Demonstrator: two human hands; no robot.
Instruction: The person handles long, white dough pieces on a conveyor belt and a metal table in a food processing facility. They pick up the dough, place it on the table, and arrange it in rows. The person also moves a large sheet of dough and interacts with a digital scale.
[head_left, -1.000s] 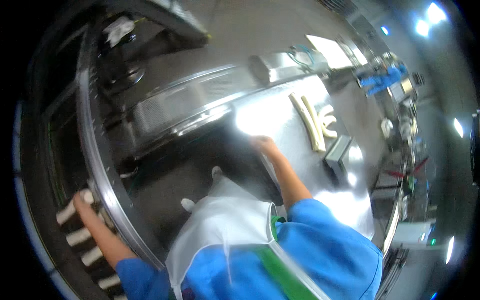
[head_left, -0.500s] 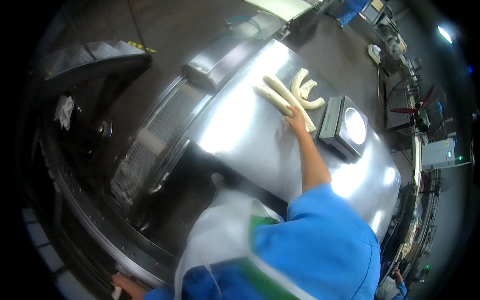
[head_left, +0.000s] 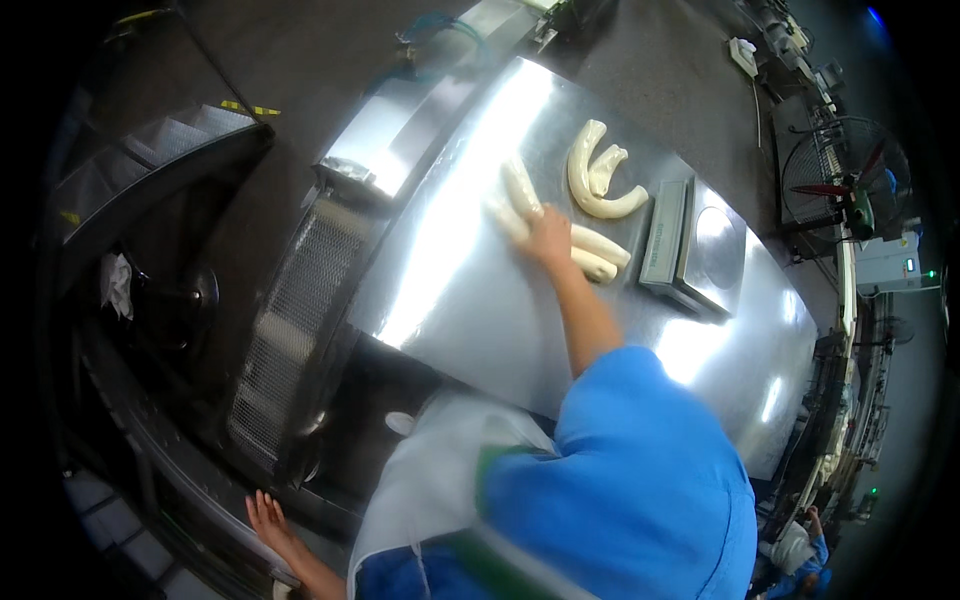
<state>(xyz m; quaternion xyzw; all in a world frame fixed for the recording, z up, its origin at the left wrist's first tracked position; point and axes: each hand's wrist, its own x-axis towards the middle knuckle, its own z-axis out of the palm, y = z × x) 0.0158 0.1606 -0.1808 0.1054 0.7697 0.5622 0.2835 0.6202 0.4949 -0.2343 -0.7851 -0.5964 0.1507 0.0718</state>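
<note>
From where I stand, the person in the blue sleeve (head_left: 650, 430) and white apron (head_left: 440, 460) leans over a steel table (head_left: 480, 310), the right hand (head_left: 549, 236) out on its bright surface. Under that hand lie two long pale rolls (head_left: 602, 246), side by side and slanting from about ten o'clock to four o'clock. The fingers are bent over the middle of them and, as far as the blur lets me judge, grasp the pair; the ends poke out on both sides. Taking the right hand as the centre of the dial, a curved pale piece (head_left: 585, 190) bends at one to two o'clock, with a shorter pale piece (head_left: 606, 170) inside its curve. A scale (head_left: 690, 250) with a round plate rests at three o'clock, near the rolls' lower ends but apart from them. Beyond the table a caged fan (head_left: 845, 190) stands between two and three. The left hand (head_left: 270, 522) is well away, between seven and eight, its fingers released and spread by a metal rail (head_left: 200, 475). A perforated metal panel (head_left: 298, 330) runs along the table's side at eight, and small metal steps (head_left: 165, 150) stand between nine and ten.
</note>
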